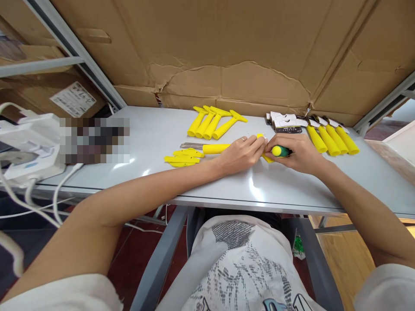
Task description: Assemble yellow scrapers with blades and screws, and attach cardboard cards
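My left hand [244, 151] is closed on a yellow T-shaped scraper handle [215, 149], whose round grip points left along the table. My right hand [296, 151] is wrapped round a screwdriver with a green and yellow handle [281, 151], held against the scraper's head. The screwdriver's tip and most of that head are hidden by my fingers. Left of the grip's end lie thin metal blades [191, 145]. Several flat yellow plates [183, 158] with small holes lie just below them, near my left forearm.
Several yellow T-shaped handles [207, 123] lie behind my left hand. At the right are scrapers with carded heads [332, 138], beside a stack of black-and-white cards [285, 122]. Cardboard [227, 86] walls the table's back. A white power strip [29, 147] with cables stands left.
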A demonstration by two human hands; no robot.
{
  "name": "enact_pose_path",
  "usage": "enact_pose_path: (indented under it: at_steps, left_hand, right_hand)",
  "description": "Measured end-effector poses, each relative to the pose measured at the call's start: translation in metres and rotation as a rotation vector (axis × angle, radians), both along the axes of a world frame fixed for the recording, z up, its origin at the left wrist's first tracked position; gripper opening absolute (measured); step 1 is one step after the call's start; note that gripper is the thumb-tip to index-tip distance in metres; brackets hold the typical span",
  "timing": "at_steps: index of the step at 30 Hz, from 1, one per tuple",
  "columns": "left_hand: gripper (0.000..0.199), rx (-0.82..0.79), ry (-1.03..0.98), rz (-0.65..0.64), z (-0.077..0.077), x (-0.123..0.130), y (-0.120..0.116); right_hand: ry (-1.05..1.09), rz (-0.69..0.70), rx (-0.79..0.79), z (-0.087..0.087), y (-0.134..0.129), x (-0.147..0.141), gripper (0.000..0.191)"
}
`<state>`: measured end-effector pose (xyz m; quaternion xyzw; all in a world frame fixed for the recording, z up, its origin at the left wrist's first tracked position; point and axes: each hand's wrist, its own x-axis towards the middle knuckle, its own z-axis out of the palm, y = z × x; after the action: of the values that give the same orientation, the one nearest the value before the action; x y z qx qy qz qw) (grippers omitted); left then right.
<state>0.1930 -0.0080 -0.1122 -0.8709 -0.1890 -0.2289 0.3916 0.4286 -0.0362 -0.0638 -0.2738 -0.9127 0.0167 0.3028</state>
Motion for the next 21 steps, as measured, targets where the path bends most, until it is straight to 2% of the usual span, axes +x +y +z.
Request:
enact_pose_path:
  at_steps: [5, 10, 14, 21]
  left_hand:
    - [0.035, -0.027, 0.009, 0.030, 0.0013, 0.0005, -0.0019]
    - [0.035, -0.009, 0.014, 0.043, 0.0032, 0.0016, -0.0042]
    - [0.039, -0.066, 0.028, 0.060, 0.0036, 0.0013, -0.0049]
    - [0.042, -0.073, 0.015, 0.069, 0.0029, -0.0003, -0.0054]
  right_hand:
    - [0.061, 0.003, 0.036, -0.0018, 0.0002, -0.0020, 0.007]
    - [0.050, 0.009, 0.012, 0.0008, 0.0001, -0.0001, 0.004]
    - [0.045, 0.021, -0.008, 0.0033, 0.0003, 0.0030, 0.002]
    - [0.000, 0.068, -0.023, 0.0054, 0.0023, 0.0079, 0.010]
